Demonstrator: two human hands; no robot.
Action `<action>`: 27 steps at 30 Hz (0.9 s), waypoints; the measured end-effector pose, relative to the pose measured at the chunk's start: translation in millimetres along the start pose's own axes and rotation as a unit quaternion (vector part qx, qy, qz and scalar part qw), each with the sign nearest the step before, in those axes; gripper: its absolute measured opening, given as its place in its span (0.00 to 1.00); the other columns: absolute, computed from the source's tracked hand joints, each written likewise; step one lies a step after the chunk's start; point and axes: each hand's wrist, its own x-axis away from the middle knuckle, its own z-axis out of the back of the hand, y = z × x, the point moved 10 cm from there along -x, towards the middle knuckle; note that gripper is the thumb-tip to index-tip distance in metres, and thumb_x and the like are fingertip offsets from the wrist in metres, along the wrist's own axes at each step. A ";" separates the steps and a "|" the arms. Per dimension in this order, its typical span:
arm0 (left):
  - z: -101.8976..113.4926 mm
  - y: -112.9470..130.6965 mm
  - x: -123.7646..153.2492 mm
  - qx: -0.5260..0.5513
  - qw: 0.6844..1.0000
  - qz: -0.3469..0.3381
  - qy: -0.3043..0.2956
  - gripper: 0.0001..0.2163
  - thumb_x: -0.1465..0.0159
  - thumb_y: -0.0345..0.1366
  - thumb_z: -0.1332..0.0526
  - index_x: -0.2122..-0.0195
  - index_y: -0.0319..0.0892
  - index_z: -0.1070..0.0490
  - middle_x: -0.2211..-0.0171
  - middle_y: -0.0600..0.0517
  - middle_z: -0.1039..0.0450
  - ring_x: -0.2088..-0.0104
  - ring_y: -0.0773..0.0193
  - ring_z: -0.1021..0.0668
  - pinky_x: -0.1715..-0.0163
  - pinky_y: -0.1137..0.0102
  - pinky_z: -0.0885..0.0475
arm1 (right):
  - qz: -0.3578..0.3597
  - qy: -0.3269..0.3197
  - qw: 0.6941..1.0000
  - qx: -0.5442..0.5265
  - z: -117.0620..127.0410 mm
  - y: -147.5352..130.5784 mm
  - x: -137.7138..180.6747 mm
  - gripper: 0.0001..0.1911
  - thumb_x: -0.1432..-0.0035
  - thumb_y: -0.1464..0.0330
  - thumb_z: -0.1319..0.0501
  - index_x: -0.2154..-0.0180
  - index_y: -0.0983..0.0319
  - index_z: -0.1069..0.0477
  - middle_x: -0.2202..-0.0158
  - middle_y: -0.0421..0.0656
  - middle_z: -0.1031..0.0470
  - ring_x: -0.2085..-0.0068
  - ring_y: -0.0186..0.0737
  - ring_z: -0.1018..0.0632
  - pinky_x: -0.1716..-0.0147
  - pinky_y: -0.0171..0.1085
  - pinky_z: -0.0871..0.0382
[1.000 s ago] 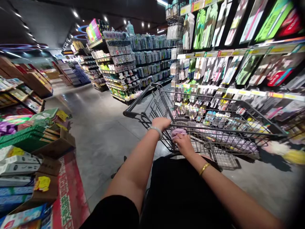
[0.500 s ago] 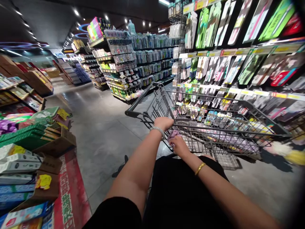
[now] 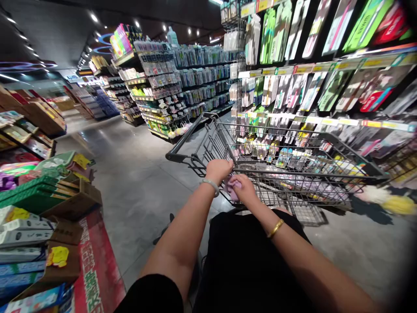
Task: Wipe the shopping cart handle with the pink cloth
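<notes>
A grey wire shopping cart (image 3: 177,157) stands sideways in front of me, its handle toward the left. My left hand (image 3: 220,170), with a pale bangle at the wrist, is closed over the near top rail of the cart; its fingertips are mostly hidden. Just right of it and slightly lower, my right hand (image 3: 243,187) is closed on a crumpled light purple cloth (image 3: 230,192). That cloth hangs beside the cart's near wire side, and its full shape does not show. Purple-patterned goods (image 3: 293,184) are seen through the wires of the basket.
Beyond the cart, a shelf wall (image 3: 293,69) holds hanging packaged goods. Another packed shelf (image 3: 159,87) stands further back. Cardboard display boxes (image 3: 76,202) with goods line the left, above a red printed base (image 3: 97,261). Grey floor (image 3: 137,174) runs between them.
The view has shifted slightly, so the cart and shelves sit a little further left. My right hand has risen slightly toward my left hand, still holding the purple cloth.
</notes>
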 end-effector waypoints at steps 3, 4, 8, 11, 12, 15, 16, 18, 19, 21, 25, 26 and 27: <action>25.8 15.0 33.0 0.123 0.971 -0.059 0.194 0.23 0.26 0.46 0.59 0.49 0.41 0.28 0.51 0.43 0.24 0.47 0.57 0.25 0.43 0.61 0.35 | -0.115 0.080 0.977 -0.163 20.0 -9.4 -9.5 0.09 0.51 0.68 0.36 0.64 0.57 0.29 0.64 0.40 0.26 0.61 0.42 0.26 0.56 0.42 0.33; 28.4 22.5 48.1 0.168 0.953 -0.097 0.233 0.23 0.26 0.47 0.59 0.44 0.42 0.32 0.46 0.43 0.27 0.43 0.58 0.28 0.39 0.61 0.39 | -0.155 0.103 0.954 -0.234 22.8 -9.9 -8.7 0.11 0.51 0.64 0.35 0.64 0.56 0.31 0.65 0.39 0.26 0.63 0.42 0.26 0.59 0.42 0.32; 6.8 46.2 90.5 0.224 0.928 -0.180 0.236 0.30 0.32 0.57 0.49 0.34 0.45 0.43 0.34 0.42 0.42 0.33 0.52 0.40 0.34 0.52 0.48 | -0.221 0.089 0.844 -0.481 16.6 -23.9 -5.5 0.21 0.44 0.45 0.41 0.63 0.56 0.33 0.67 0.41 0.26 0.63 0.43 0.24 0.63 0.42 0.29; -1.5 40.3 100.2 0.226 0.928 -0.140 0.262 0.30 0.33 0.52 0.44 0.34 0.45 0.44 0.36 0.40 0.40 0.36 0.50 0.37 0.37 0.54 0.40 | -0.215 0.015 0.850 -0.481 23.8 -39.8 -6.8 0.26 0.40 0.43 0.48 0.58 0.56 0.30 0.63 0.43 0.24 0.60 0.44 0.23 0.63 0.42 0.29; -0.1 37.8 100.6 0.223 0.926 -0.129 0.277 0.28 0.33 0.49 0.42 0.35 0.45 0.43 0.39 0.40 0.37 0.39 0.51 0.34 0.39 0.54 0.37 | -0.199 0.001 0.880 -0.431 33.2 -43.9 -8.8 0.25 0.39 0.44 0.48 0.56 0.56 0.30 0.61 0.43 0.24 0.59 0.44 0.23 0.62 0.41 0.29; 13.1 39.0 95.0 0.197 0.922 -0.141 0.302 0.22 0.35 0.36 0.39 0.39 0.44 0.38 0.49 0.42 0.31 0.48 0.53 0.29 0.45 0.56 0.32 | -0.103 -0.020 0.987 -0.119 72.1 -58.8 -21.3 0.22 0.34 0.50 0.50 0.57 0.56 0.27 0.59 0.44 0.23 0.59 0.44 0.24 0.61 0.41 0.34; 20.9 39.1 91.9 0.185 0.921 -0.145 0.311 0.22 0.36 0.33 0.39 0.41 0.44 0.36 0.51 0.43 0.31 0.50 0.54 0.28 0.47 0.57 0.31 | -0.067 -0.013 0.998 0.015 85.4 -63.3 -26.3 0.22 0.33 0.51 0.52 0.58 0.57 0.26 0.60 0.45 0.22 0.58 0.46 0.24 0.61 0.41 0.36; 38.5 33.9 84.3 0.154 0.920 -0.127 0.337 0.22 0.39 0.30 0.38 0.43 0.44 0.34 0.53 0.44 0.32 0.51 0.53 0.29 0.48 0.58 0.31 | -0.017 0.010 0.968 0.250 106.2 -65.8 -34.9 0.24 0.31 0.54 0.54 0.61 0.59 0.24 0.60 0.49 0.22 0.56 0.49 0.25 0.61 0.42 0.40; 45.5 30.1 79.8 0.136 0.922 -0.109 0.347 0.22 0.40 0.30 0.37 0.44 0.45 0.33 0.53 0.44 0.32 0.51 0.53 0.29 0.48 0.58 0.31 | -0.010 0.011 0.942 0.335 111.7 -61.0 -38.0 0.25 0.31 0.54 0.54 0.62 0.60 0.24 0.60 0.50 0.22 0.57 0.49 0.26 0.62 0.42 0.42; 47.6 28.0 70.0 0.103 0.933 -0.087 0.334 0.23 0.41 0.31 0.36 0.44 0.47 0.31 0.53 0.44 0.33 0.52 0.52 0.30 0.49 0.59 0.31 | -0.021 -0.018 0.900 0.435 113.3 -40.4 -40.7 0.28 0.31 0.53 0.55 0.66 0.62 0.24 0.65 0.52 0.21 0.61 0.48 0.25 0.65 0.41 0.46; 11.0 45.9 68.0 0.079 0.952 -0.108 0.277 0.23 0.42 0.31 0.34 0.45 0.50 0.28 0.52 0.44 0.33 0.52 0.52 0.30 0.51 0.60 0.30 | 0.004 -0.021 0.878 0.478 105.8 -11.3 -34.4 0.29 0.30 0.53 0.57 0.66 0.62 0.25 0.67 0.48 0.22 0.66 0.43 0.27 0.67 0.41 0.51; -0.6 52.5 71.2 0.085 0.953 -0.116 0.267 0.22 0.42 0.31 0.34 0.45 0.49 0.28 0.51 0.44 0.34 0.52 0.52 0.30 0.51 0.60 0.30 | 0.023 -0.001 0.878 0.478 105.2 -10.6 -32.1 0.28 0.29 0.54 0.57 0.66 0.62 0.26 0.67 0.47 0.22 0.66 0.43 0.27 0.66 0.42 0.52; -11.5 60.4 73.9 0.091 0.954 -0.130 0.253 0.22 0.41 0.30 0.35 0.45 0.48 0.28 0.50 0.43 0.34 0.52 0.52 0.30 0.50 0.61 0.30 | 0.040 0.017 0.877 0.478 104.7 -10.6 -30.1 0.27 0.29 0.54 0.57 0.66 0.62 0.26 0.67 0.47 0.22 0.66 0.43 0.27 0.66 0.42 0.53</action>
